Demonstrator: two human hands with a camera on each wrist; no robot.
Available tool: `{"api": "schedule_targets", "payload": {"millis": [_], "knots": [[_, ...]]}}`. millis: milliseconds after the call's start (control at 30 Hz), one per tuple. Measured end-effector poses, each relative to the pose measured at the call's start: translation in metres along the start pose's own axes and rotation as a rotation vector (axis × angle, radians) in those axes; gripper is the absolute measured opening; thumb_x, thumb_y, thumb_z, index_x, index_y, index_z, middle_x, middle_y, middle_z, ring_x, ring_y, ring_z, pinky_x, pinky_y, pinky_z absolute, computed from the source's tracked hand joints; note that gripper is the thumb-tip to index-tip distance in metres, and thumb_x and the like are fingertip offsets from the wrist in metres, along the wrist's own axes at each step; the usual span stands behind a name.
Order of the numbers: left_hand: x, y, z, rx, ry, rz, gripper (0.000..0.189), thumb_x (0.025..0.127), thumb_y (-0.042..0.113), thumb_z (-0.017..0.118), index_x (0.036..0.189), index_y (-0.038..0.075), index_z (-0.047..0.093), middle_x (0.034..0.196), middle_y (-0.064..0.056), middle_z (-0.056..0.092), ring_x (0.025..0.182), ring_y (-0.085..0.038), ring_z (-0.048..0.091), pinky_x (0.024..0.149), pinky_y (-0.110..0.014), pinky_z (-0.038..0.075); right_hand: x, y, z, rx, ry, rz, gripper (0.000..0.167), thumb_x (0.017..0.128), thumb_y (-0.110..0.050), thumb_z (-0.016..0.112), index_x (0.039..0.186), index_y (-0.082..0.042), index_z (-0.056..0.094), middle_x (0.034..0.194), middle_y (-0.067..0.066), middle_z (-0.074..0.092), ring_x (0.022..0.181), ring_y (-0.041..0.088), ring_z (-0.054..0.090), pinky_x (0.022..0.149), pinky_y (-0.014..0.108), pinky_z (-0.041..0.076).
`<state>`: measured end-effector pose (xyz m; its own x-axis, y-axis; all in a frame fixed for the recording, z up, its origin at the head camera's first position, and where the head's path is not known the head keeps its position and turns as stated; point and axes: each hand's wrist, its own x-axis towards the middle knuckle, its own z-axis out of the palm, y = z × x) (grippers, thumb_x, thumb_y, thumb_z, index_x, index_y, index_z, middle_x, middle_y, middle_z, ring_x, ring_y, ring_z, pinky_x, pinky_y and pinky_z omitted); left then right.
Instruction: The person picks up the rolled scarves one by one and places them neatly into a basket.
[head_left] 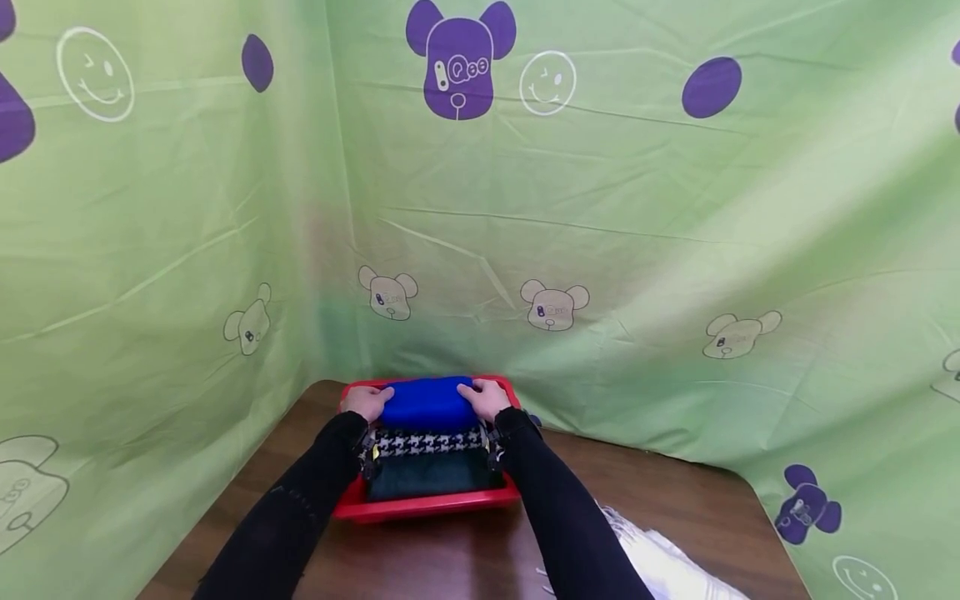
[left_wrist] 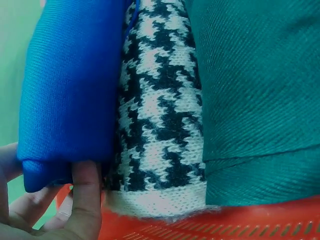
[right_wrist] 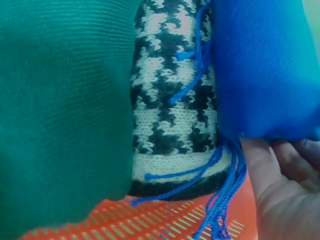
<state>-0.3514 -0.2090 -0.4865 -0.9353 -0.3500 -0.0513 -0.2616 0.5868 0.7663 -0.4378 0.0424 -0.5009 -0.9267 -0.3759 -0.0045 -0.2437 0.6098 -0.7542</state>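
A folded blue scarf [head_left: 429, 403] with thin tassels lies across the far side of a red plastic basket [head_left: 427, 506]. My left hand [head_left: 367, 402] grips its left end, the thumb on the near side and fingers under and behind in the left wrist view. At the right end my right hand [head_left: 489, 398] grips it likewise; blue tassels [right_wrist: 227, 195] hang beside the thumb. Next to the blue scarf sits a black-and-white houndstooth knit [left_wrist: 162, 100], rolled or folded. Nearest me in the basket is a folded dark green cloth [head_left: 435, 473].
On the brown wooden table [head_left: 660, 487], a white fringed cloth [head_left: 667, 567] lies at the front right, partly behind my right sleeve. A green printed curtain [head_left: 615, 208] hangs close behind the basket and along the left side.
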Motion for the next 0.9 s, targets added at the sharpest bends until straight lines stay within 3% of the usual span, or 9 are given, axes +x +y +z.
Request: {"api": "schedule_targets", "payload": {"millis": [100, 167, 267, 400, 567, 667, 900], "knots": [[-0.004, 0.003, 0.001, -0.026, -0.029, -0.027, 0.044, 0.107, 0.031, 0.061, 0.125, -0.007, 0.073, 0.132, -0.028, 0.069, 0.119, -0.044, 0.064, 0.104, -0.045, 0.054, -0.003, 0.0, -0.001, -0.014, -0.009, 0.029, 0.053, 0.112, -0.039, 0.052, 0.137, 0.007, 0.064, 0.103, 0.018, 0.069, 0.096, 0.031, 0.065, 0.088, 0.039, 0.052], [-0.005, 0.005, 0.002, -0.074, -0.057, -0.05, 0.044, 0.108, 0.03, 0.061, 0.125, -0.009, 0.072, 0.132, -0.029, 0.068, 0.117, -0.042, 0.066, 0.097, -0.043, 0.059, -0.006, -0.003, -0.003, -0.042, -0.01, 0.048, 0.053, 0.112, -0.039, 0.051, 0.133, 0.007, 0.065, 0.1, 0.018, 0.068, 0.096, 0.03, 0.065, 0.089, 0.038, 0.051], [-0.006, 0.007, 0.002, -0.097, -0.066, -0.057, 0.046, 0.108, 0.03, 0.061, 0.125, -0.011, 0.07, 0.131, -0.03, 0.067, 0.116, -0.041, 0.068, 0.092, -0.04, 0.061, -0.013, -0.01, -0.008, -0.064, 0.002, 0.051, 0.055, 0.112, -0.038, 0.053, 0.14, 0.008, 0.062, 0.116, 0.024, 0.071, 0.109, 0.035, 0.067, 0.1, 0.043, 0.053], [-0.002, 0.002, 0.0, -0.034, -0.065, -0.035, 0.048, 0.107, 0.033, 0.06, 0.123, -0.01, 0.072, 0.131, -0.029, 0.069, 0.118, -0.042, 0.067, 0.101, -0.043, 0.055, -0.017, -0.016, -0.013, -0.085, 0.016, 0.038, 0.058, 0.111, -0.037, 0.054, 0.146, 0.009, 0.058, 0.133, 0.027, 0.068, 0.121, 0.039, 0.066, 0.108, 0.048, 0.052], [0.005, -0.006, 0.001, 0.049, -0.061, -0.008, 0.051, 0.105, 0.038, 0.059, 0.122, -0.008, 0.073, 0.132, -0.026, 0.07, 0.125, -0.046, 0.062, 0.113, -0.054, 0.044, -0.018, -0.015, -0.013, -0.076, 0.023, 0.051, 0.055, 0.109, -0.036, 0.057, 0.142, 0.008, 0.062, 0.117, 0.024, 0.073, 0.096, 0.032, 0.072, 0.092, 0.04, 0.058], [0.003, -0.006, -0.001, 0.049, -0.057, -0.006, 0.053, 0.105, 0.039, 0.058, 0.119, -0.01, 0.073, 0.13, -0.029, 0.07, 0.126, -0.048, 0.061, 0.115, -0.056, 0.043, -0.015, -0.011, -0.01, -0.03, 0.032, 0.066, 0.053, 0.108, -0.035, 0.06, 0.14, 0.007, 0.064, 0.119, 0.023, 0.073, 0.086, 0.028, 0.074, 0.082, 0.036, 0.061], [-0.012, 0.006, -0.017, 0.095, -0.048, 0.0, 0.055, 0.105, 0.039, 0.058, 0.117, -0.012, 0.073, 0.135, -0.033, 0.066, 0.128, -0.052, 0.058, 0.111, -0.054, 0.047, -0.013, -0.008, -0.013, 0.114, 0.055, 0.064, 0.046, 0.107, -0.028, 0.062, 0.13, 0.011, 0.067, 0.121, 0.03, 0.072, 0.093, 0.04, 0.078, 0.079, 0.043, 0.066]]}}
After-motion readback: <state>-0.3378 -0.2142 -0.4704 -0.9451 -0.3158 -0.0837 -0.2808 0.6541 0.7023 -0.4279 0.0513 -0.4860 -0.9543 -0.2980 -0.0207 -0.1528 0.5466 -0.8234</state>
